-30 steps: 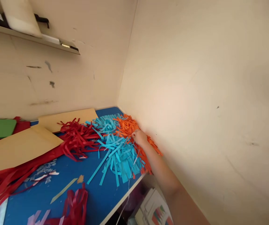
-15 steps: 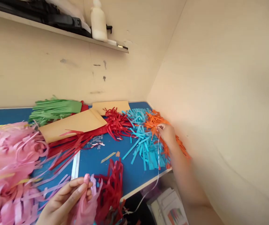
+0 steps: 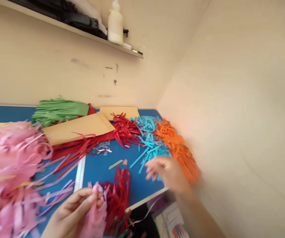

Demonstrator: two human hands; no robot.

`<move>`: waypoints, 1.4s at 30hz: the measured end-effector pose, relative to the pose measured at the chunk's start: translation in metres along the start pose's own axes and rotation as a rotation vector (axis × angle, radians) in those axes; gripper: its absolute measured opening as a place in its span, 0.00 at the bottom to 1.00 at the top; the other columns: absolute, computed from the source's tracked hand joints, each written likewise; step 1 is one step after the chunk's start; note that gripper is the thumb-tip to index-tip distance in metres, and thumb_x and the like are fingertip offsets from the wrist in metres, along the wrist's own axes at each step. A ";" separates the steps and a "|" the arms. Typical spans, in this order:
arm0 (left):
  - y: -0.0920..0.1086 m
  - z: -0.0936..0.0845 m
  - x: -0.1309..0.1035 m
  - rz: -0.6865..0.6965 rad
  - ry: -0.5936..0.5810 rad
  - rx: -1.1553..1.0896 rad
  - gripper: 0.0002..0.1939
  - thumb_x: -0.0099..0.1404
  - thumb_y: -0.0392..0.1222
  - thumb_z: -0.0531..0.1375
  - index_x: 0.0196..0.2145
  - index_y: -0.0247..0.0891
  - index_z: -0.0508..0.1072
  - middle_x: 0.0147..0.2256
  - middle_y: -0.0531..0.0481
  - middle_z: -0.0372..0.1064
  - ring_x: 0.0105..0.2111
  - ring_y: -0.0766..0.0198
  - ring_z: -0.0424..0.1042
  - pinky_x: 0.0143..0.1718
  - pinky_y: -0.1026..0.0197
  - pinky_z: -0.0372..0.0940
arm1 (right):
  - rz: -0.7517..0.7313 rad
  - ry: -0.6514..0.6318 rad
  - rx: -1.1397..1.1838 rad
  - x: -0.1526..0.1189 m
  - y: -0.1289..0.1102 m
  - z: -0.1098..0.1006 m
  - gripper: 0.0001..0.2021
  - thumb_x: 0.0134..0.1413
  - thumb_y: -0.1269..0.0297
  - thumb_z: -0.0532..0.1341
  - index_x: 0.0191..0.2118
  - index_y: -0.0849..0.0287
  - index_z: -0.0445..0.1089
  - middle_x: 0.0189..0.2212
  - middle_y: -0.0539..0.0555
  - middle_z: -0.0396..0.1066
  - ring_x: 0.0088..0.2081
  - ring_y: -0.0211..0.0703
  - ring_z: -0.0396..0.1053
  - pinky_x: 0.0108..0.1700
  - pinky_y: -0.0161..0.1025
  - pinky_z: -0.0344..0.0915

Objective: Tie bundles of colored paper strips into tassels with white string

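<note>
My left hand pinches the twisted top of a pink tissue-paper tassel, whose strips hang below my fingers. Blurred by motion, my right hand is over the front of the blue paper fringe, its fingers bent and apart with nothing visible in them. Orange paper fringe lies beyond that wrist. A thin pale ribbon runs up past the table's front edge toward my right hand; its upper end is hard to make out. Red paper strips hang beside the pink tassel.
Pink fringe is heaped at the left of the blue table. Green fringe, brown envelopes and more red fringe lie toward the wall. A shelf above holds a white bottle.
My right hand has left the orange fringe, moving down and toward me, and its fingers have come apart. The ribbon no longer hangs visibly from its fingertips. My left hand keeps the pink tassel.
</note>
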State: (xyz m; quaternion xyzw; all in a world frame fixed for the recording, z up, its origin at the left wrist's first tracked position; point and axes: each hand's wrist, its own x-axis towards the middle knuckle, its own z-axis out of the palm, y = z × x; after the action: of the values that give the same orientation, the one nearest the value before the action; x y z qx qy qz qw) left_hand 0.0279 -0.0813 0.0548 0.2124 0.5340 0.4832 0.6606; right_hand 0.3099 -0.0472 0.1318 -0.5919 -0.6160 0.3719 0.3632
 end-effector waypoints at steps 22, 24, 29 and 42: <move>0.006 -0.006 -0.016 0.010 -0.056 0.040 0.20 0.39 0.52 0.76 0.26 0.39 0.78 0.28 0.52 0.73 0.28 0.65 0.70 0.30 0.67 0.67 | -0.072 -0.614 -0.009 -0.010 -0.027 0.109 0.15 0.55 0.64 0.61 0.19 0.62 0.64 0.15 0.42 0.55 0.21 0.30 0.53 0.23 0.29 0.48; 0.005 -0.008 -0.016 0.083 -0.053 0.131 0.19 0.42 0.53 0.74 0.27 0.39 0.79 0.29 0.51 0.74 0.30 0.64 0.70 0.31 0.66 0.67 | -0.060 -0.619 -0.006 -0.010 -0.028 0.108 0.14 0.54 0.64 0.61 0.20 0.62 0.67 0.15 0.43 0.56 0.21 0.30 0.54 0.23 0.29 0.49; 0.010 -0.007 -0.019 0.205 -0.100 0.367 0.18 0.45 0.55 0.72 0.25 0.38 0.78 0.27 0.49 0.73 0.30 0.60 0.72 0.32 0.64 0.68 | 0.041 -0.645 0.122 -0.007 -0.023 0.104 0.14 0.52 0.57 0.66 0.24 0.61 0.70 0.17 0.44 0.64 0.19 0.32 0.63 0.23 0.28 0.55; 0.003 0.019 -0.038 0.660 -0.113 0.929 0.06 0.58 0.49 0.64 0.29 0.46 0.77 0.27 0.49 0.77 0.26 0.60 0.75 0.29 0.64 0.66 | -0.172 -0.270 0.088 -0.017 -0.028 0.052 0.23 0.64 0.50 0.56 0.24 0.58 0.74 0.28 0.53 0.74 0.16 0.30 0.60 0.18 0.31 0.61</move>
State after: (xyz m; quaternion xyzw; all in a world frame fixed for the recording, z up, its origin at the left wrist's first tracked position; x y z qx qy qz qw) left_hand 0.0450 -0.1083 0.0829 0.6614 0.5595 0.3662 0.3398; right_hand 0.2510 -0.0664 0.1328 -0.4651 -0.6906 0.4423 0.3333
